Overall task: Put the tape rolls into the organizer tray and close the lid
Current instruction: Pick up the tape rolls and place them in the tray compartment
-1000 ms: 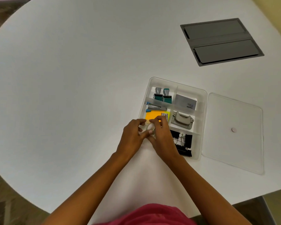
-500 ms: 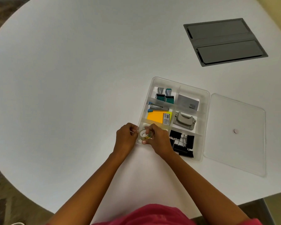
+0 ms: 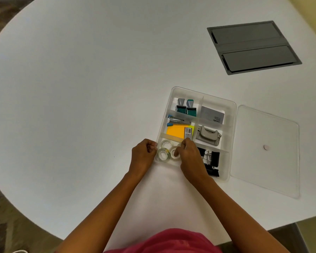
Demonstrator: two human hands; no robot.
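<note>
The clear organizer tray point(image 3: 233, 106) lies open on the white table. Its near-left compartment holds three clear tape rolls: one at the back point(image 3: 166, 143), one at the front left point(image 3: 162, 154) and one at the front right point(image 3: 174, 152). My right hand point(image 3: 191, 157) reaches over that compartment and pinches the front right roll with its fingertips. My left hand point(image 3: 143, 154) is curled into a loose fist against the tray's left rim, and I see nothing in it. The clear lid point(image 3: 266, 161) lies flat on the table to the right of the tray.
Other compartments hold stamps point(image 3: 186, 108), a stapler point(image 3: 179, 121), orange sticky notes point(image 3: 174, 132), a grey card point(image 3: 212, 115), a hole punch point(image 3: 207, 136) and black binder clips point(image 3: 211, 161). A grey cable hatch point(image 3: 252, 46) is set into the table at the far right.
Both hands came down from above the sticky notes to the near-left compartment. The tape rolls now lie in it, and my left hand has drawn back to the tray's rim.
</note>
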